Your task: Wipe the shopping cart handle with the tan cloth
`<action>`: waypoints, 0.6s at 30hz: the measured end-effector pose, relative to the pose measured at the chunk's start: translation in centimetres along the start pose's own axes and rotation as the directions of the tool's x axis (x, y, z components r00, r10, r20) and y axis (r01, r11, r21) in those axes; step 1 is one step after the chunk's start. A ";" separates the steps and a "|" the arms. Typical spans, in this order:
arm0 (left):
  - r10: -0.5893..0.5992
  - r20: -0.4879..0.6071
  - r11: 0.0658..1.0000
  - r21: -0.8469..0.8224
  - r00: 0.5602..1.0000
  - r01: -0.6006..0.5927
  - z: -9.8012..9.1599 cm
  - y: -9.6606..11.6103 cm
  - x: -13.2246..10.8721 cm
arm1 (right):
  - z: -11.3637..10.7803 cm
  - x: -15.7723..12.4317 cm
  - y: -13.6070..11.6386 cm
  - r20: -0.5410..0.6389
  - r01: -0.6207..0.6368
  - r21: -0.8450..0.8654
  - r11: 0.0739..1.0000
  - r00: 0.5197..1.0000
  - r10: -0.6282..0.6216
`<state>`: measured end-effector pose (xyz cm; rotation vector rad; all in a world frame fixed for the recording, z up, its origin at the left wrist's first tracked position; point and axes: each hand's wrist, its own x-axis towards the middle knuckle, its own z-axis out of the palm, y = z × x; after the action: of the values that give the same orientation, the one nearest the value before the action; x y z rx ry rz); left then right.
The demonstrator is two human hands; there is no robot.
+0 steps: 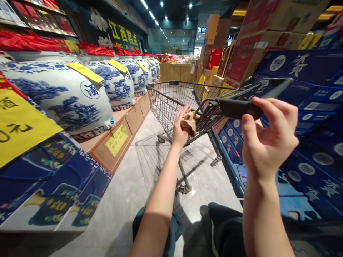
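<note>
A dark wire shopping cart (pixel 163 105) stands turned sideways in front of me. My left hand (pixel 178 129) is closed around a crumpled brown cloth (pixel 189 122), at the near side of the cart's basket; whether the cloth presses on the wire I cannot tell. With thumb and fingers my right hand (pixel 273 139) grips the end of the black cart handle (pixel 235 108). The cart's wheels (pixel 184 188) rest on the floor.
To the left, blue-and-white jars (pixel 88 96) with red cloth tops line a wooden plinth (pixel 134 119). Blue gift boxes (pixel 66 192) stand near left. Stacked blue cartons (pixel 302 142) and brown boxes (pixel 268 46) rise on the right. Grey tiles (pixel 125 207) cover the floor.
</note>
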<state>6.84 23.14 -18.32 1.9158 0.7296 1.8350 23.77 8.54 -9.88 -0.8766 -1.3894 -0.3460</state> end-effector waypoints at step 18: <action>0.122 0.171 0.933 0.317 0.978 -0.171 3.8 3.6 3.3 | -2.6 0.5 6.7 -0.266 0.113 -0.131 0.985 0.953 -0.144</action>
<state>11.07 22.57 -13.75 2.3505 0.9125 1.7141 30.25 11.19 -11.51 -0.7985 -1.1785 -0.6295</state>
